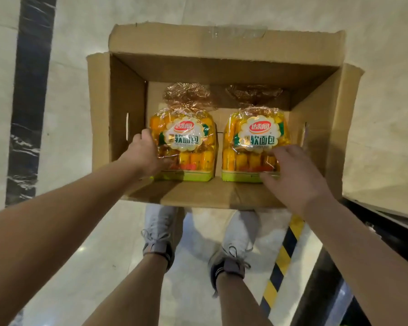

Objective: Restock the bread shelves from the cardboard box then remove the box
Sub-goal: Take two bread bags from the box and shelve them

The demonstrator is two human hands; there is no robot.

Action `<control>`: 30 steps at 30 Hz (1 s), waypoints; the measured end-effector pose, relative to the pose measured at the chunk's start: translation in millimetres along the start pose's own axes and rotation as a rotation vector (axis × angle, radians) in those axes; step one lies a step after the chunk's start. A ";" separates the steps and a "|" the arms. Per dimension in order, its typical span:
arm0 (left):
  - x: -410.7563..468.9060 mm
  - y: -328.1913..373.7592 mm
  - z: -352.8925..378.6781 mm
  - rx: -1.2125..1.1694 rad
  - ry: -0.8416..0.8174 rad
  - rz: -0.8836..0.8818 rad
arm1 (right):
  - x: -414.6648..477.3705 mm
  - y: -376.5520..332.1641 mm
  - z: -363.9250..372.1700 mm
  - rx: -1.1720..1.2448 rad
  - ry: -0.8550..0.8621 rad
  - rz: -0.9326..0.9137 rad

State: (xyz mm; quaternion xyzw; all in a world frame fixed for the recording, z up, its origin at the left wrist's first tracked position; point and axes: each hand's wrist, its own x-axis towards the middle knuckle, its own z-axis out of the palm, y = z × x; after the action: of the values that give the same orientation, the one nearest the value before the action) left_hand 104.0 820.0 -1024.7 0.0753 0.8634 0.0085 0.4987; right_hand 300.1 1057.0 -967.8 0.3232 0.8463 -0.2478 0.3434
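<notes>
Pale glossy tile floor (85, 255). Open cardboard box (222, 67) sits on it at 12 o'clock, flaps splayed outward. Dark inlaid strip (31, 90) runs along the floor at 10 o'clock. Yellow-black hazard tape (280, 260) at 5 o'clock. Person's two grey sneakers (158, 234) planted at 6 o'clock, toes just beside the box's near flap.

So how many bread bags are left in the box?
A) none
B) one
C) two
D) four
C: two bags lie side by side on the floor of the box, the left bag under the left hand and the right bag under the right hand.
</notes>
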 end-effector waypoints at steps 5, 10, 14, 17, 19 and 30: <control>43.9 -7.1 21.7 -0.331 -0.016 -0.164 | 21.4 10.4 15.6 0.026 -0.015 0.020; 53.8 -9.5 30.7 -0.468 -0.010 -0.241 | 29.3 20.2 21.5 0.061 -0.050 0.046; 62.8 -26.1 35.9 -0.581 -0.052 -0.153 | 38.3 24.7 18.5 0.171 -0.053 0.145; 35.5 -11.6 20.4 -0.635 -0.098 -0.069 | 52.8 29.4 18.6 0.332 -0.040 0.270; 26.6 -9.7 14.2 -0.685 -0.095 -0.047 | 65.8 33.5 22.3 0.400 -0.039 0.336; 5.8 -25.6 -3.3 -0.762 -0.142 0.059 | 120.1 14.7 45.1 0.343 -0.061 0.557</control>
State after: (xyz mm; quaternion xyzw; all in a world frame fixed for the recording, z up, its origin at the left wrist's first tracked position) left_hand 95.1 795.6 -1030.3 -0.0900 0.7592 0.3378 0.5490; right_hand 263.0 1083.2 -1088.6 0.5877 0.6606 -0.2929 0.3638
